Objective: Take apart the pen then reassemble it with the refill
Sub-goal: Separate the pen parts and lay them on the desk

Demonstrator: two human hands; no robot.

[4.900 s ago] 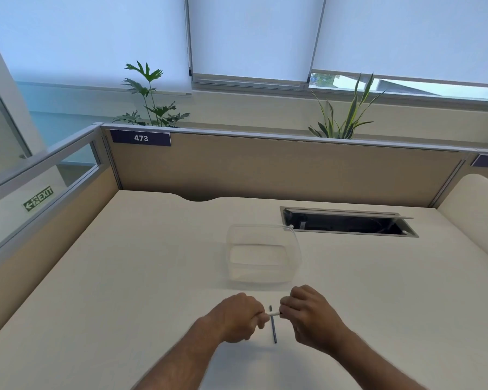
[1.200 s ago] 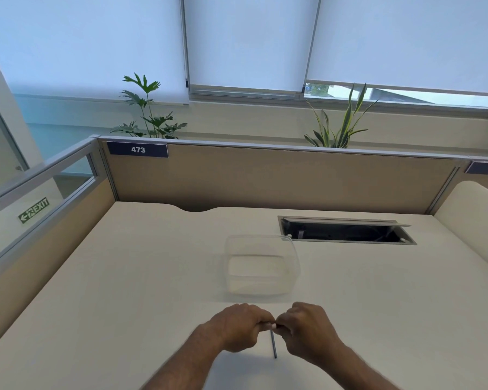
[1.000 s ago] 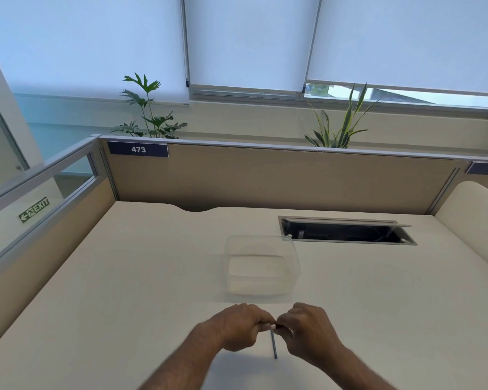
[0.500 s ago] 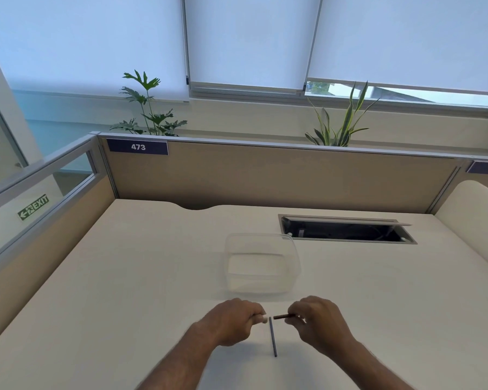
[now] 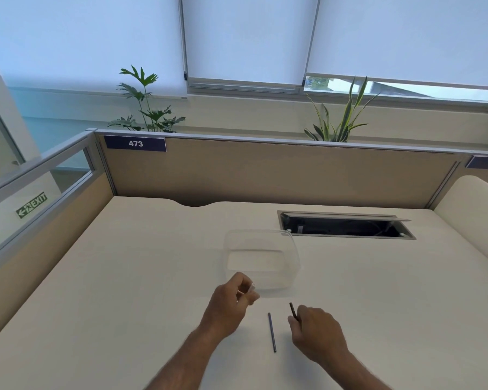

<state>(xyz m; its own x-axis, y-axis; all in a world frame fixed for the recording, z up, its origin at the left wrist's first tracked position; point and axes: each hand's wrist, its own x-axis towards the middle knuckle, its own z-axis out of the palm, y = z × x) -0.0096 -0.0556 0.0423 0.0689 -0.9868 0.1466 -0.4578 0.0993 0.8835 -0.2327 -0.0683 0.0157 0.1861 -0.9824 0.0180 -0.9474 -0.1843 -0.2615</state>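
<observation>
- Judging progress first: the pen looks taken apart, with 3 pieces in view, so I'd say the first half of the task is done and reassembly is what remains.
- My left hand (image 5: 228, 304) is raised above the table (image 5: 124, 291), just in front of the clear tub (image 5: 261, 261); its fingers (image 5: 244, 285) are clenched on a small pale piece (image 5: 251, 288), probably the barrel or a cap, though most of it is hidden in my fist and I can't tell which.
- My right hand (image 5: 316, 332) sits lower and to the right, near the table; its fingers pinch a thin dark stick (image 5: 292, 310) that pokes up and away from the knuckles. I take it for the old refill, but it is too small to be sure.
- A blue-grey rod (image 5: 271, 332) lies flat on the table between my 2 hands, touching neither, closer to the right hand. I read it as the refill to go in.
- Left to do, in my judgement: put down the dark stick, pick up the rod, feed it into the pale piece and close the pen.
- The tub holds nothing that I can see.
</observation>
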